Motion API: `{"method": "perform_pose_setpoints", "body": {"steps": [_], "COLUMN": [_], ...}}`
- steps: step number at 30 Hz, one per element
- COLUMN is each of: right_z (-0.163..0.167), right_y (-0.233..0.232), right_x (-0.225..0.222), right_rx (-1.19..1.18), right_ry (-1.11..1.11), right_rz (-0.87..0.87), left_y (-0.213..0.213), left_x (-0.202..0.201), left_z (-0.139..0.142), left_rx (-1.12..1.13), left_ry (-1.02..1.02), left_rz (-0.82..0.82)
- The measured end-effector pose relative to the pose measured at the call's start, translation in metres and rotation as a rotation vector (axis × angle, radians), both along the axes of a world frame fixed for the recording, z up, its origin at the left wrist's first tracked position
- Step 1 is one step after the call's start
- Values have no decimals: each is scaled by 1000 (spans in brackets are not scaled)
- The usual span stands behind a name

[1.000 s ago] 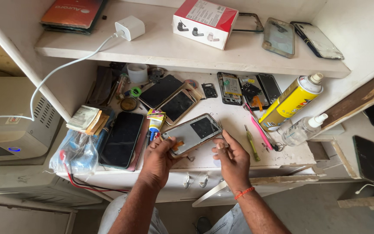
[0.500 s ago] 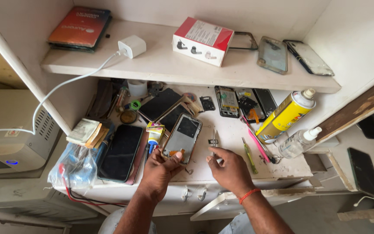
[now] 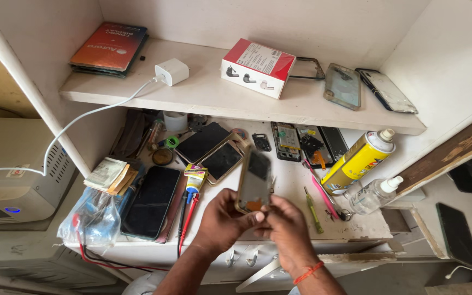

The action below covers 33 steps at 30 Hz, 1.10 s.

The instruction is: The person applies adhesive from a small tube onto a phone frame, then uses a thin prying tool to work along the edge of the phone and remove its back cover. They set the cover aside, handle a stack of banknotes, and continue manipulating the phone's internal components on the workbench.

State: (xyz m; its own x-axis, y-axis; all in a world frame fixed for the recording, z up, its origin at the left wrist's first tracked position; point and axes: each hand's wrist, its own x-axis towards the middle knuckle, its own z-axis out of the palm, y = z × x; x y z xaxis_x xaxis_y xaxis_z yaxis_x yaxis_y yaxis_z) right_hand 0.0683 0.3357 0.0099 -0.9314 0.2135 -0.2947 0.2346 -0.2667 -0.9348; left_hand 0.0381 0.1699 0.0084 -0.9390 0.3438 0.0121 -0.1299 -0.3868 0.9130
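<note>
We noted left hand [image 3: 222,218] and right hand [image 3: 284,226] raised above surface [image 3: 288,188], both grips clenched on one phone [image 3: 254,182]. Phone stood nearly upright, slightly blurred, lower edge pinched between both grips, dark face toward camera. Just left of grip: small glue tube [image 3: 193,180], red probe [image 3: 188,213]; further left, black phone [image 3: 151,201] lying flat. Right of grip: green screwdriver [image 3: 312,208], pink tool [image 3: 320,191], yellow spray can [image 3: 358,161], clear bottle [image 3: 374,194].
</note>
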Motion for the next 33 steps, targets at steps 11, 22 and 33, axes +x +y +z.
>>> {"method": "perform_pose_setpoints", "body": {"steps": [11, 22, 33], "right_z": [122, 150, 168], "right_y": [105, 328, 302], "right_x": [9, -18, -131], "right_rx": [217, -279, 317], "right_ry": [515, 688, 461], "right_rz": [-180, 354, -421], "left_y": [-26, -22, -22], "left_x": [5, 6, 8], "left_z": [-18, -28, -29], "left_rx": [-1233, -1281, -1326], "left_ry": [767, 790, 825], "left_rz": [153, 177, 192]}}
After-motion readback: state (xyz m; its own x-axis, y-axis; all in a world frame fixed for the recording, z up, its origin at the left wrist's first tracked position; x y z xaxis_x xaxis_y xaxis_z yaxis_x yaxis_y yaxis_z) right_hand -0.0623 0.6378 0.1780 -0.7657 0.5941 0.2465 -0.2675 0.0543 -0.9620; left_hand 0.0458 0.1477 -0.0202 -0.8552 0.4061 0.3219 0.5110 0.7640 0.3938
